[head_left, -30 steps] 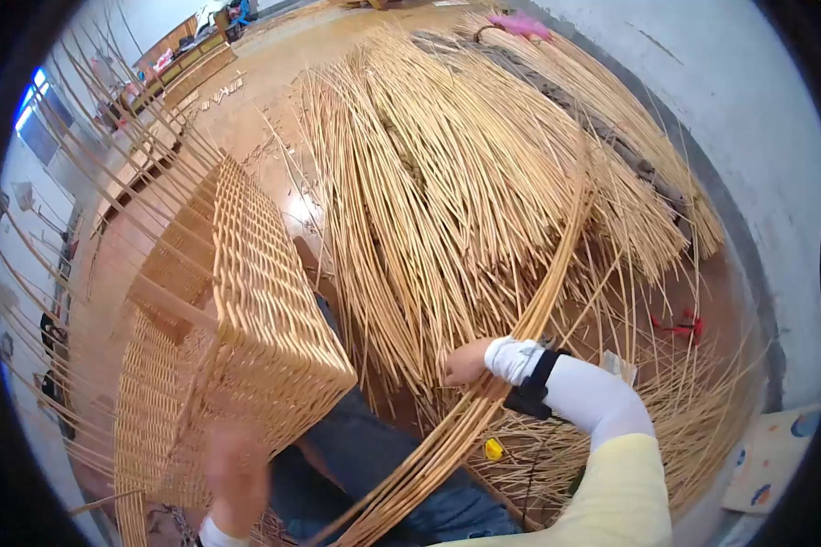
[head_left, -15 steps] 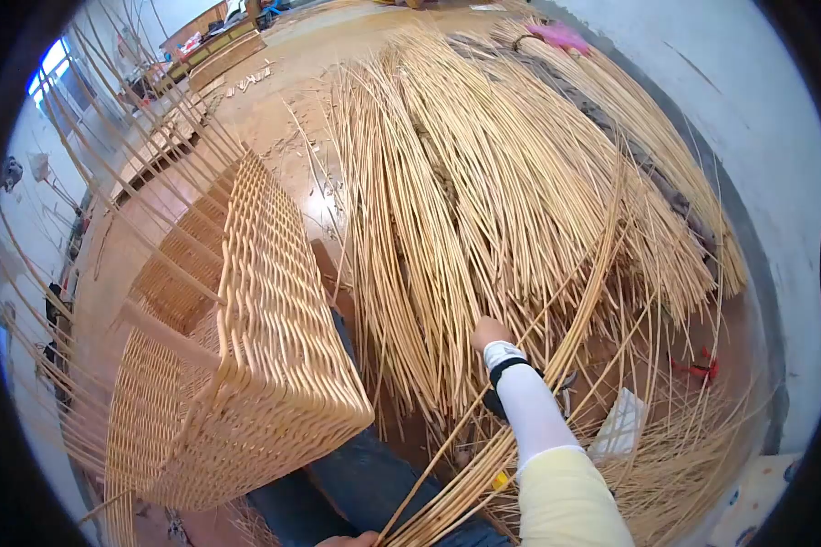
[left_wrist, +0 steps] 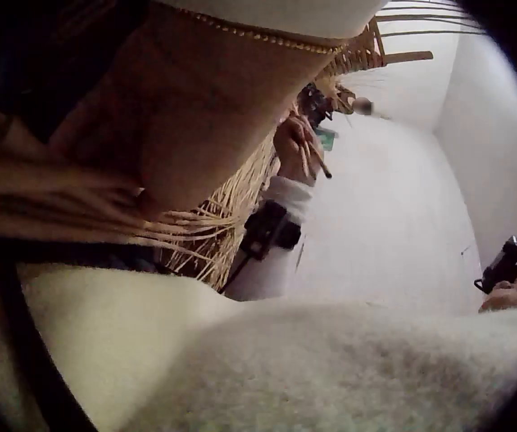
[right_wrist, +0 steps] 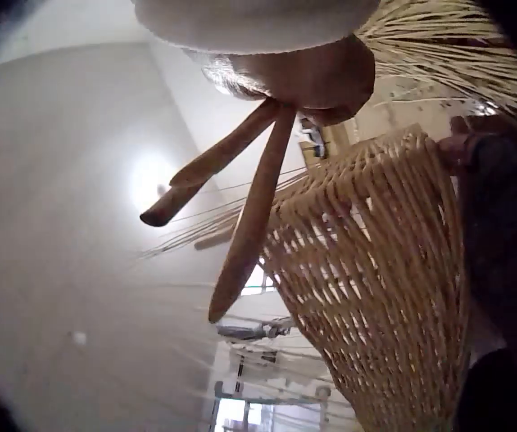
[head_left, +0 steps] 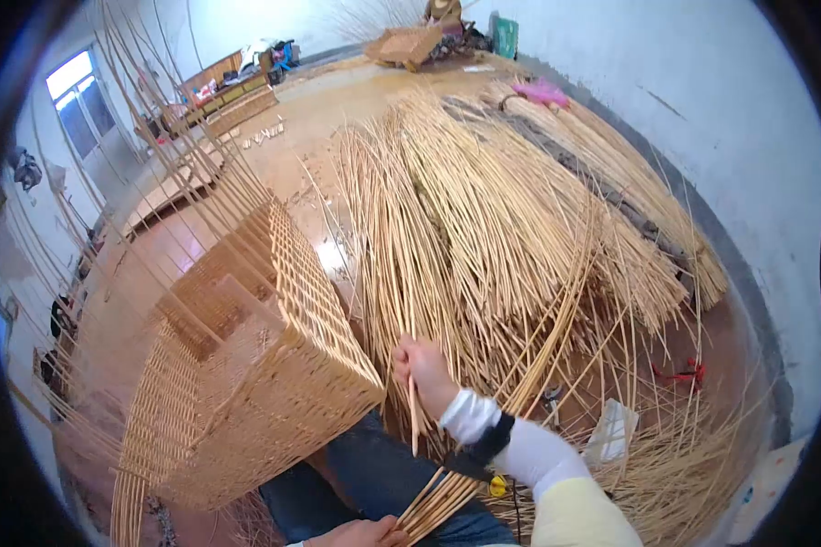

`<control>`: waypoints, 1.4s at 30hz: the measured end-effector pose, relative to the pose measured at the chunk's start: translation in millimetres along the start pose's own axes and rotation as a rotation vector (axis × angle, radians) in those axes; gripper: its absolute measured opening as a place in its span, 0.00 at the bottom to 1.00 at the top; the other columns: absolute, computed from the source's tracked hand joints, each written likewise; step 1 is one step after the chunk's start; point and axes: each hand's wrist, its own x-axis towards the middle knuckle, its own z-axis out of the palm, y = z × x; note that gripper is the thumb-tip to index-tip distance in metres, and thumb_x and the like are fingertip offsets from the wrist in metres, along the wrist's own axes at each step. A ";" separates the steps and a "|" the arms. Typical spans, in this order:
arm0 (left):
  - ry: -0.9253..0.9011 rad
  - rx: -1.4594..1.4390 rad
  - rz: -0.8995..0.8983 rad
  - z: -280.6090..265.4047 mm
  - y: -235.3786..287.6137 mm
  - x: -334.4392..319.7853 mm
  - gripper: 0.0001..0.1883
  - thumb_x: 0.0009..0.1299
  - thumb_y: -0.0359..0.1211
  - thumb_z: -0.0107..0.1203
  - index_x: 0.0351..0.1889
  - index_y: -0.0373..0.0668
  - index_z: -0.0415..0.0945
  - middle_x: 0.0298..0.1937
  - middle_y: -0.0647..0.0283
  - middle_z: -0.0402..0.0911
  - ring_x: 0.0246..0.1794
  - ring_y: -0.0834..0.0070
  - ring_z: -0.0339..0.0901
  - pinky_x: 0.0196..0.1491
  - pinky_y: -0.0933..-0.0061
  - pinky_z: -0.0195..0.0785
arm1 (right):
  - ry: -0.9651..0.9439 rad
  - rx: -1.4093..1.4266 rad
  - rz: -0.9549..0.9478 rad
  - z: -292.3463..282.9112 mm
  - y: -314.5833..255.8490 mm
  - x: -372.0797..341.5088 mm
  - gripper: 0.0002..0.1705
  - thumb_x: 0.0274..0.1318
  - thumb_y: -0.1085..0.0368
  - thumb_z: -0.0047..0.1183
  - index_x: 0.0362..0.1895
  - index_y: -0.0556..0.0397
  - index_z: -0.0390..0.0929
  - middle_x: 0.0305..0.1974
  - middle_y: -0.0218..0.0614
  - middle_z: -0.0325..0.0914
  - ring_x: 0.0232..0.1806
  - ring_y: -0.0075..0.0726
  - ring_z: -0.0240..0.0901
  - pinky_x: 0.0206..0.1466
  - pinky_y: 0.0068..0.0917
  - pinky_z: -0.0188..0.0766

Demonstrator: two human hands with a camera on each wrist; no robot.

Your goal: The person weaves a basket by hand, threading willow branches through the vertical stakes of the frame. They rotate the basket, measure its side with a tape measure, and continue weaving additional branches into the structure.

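Note:
My right hand (head_left: 426, 369) grips a few wicker rods (head_left: 414, 415) in front of the large pile, their cut ends poking out below the fist. In the right wrist view those rods' thick ends (right_wrist: 249, 234) show close up, slanted and blunt. Low over the lap, my left hand (head_left: 360, 532) holds a bundle of rods (head_left: 440, 503) that runs up under the right forearm. A half-woven wicker basket (head_left: 274, 406) leans to the left of the hands, tall stakes (head_left: 201, 196) rising from its edge. The left wrist view is dark around the left hand (left_wrist: 177, 153).
Long rods (head_left: 493, 210) lie heaped across the floor ahead. Scattered thin rods (head_left: 675, 456) cover the floor at right, near a red tool (head_left: 684, 374) and a pale sheet (head_left: 611, 433). A person sits at the far wall beside another woven piece (head_left: 406, 44).
My right hand has left the bundle, reached forward to the pile, and come back left with rods in its grip. The left hand has moved from the basket to the bundle over the lap.

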 end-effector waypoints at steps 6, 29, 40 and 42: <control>0.065 -0.070 -0.023 12.2 -3.3 -15.3 0.22 0.76 0.49 0.43 0.50 0.38 0.69 0.35 0.38 0.78 0.37 0.44 0.78 0.39 0.51 0.70 | 0.154 -0.582 -0.455 -15.6 30.7 -102.5 0.12 0.71 0.58 0.42 0.35 0.51 0.64 0.22 0.24 0.62 0.18 0.17 0.57 0.18 0.21 0.58; 0.112 -1.109 -0.404 -46.3 -28.3 5.8 0.15 0.78 0.39 0.44 0.45 0.35 0.71 0.28 0.59 0.81 0.21 0.75 0.74 0.26 0.77 0.70 | 0.033 -0.038 0.258 -60.7 78.4 -137.7 0.15 0.68 0.63 0.46 0.55 0.51 0.63 0.33 0.38 0.77 0.20 0.25 0.70 0.23 0.25 0.70; 0.204 -0.800 -0.227 -34.0 -85.6 -36.4 0.22 0.75 0.47 0.50 0.50 0.35 0.76 0.39 0.59 0.83 0.39 0.74 0.80 0.42 0.73 0.74 | -0.268 -0.294 -0.249 71.8 33.6 -111.6 0.08 0.69 0.68 0.45 0.48 0.51 0.62 0.41 0.48 0.79 0.37 0.41 0.82 0.39 0.35 0.82; 0.554 -0.588 -0.126 -48.0 -97.9 -49.5 0.20 0.73 0.45 0.52 0.44 0.35 0.79 0.37 0.59 0.84 0.38 0.70 0.80 0.42 0.68 0.72 | -0.307 -0.203 -0.206 106.0 38.0 -88.2 0.07 0.70 0.66 0.44 0.47 0.50 0.62 0.41 0.49 0.79 0.38 0.43 0.82 0.41 0.36 0.82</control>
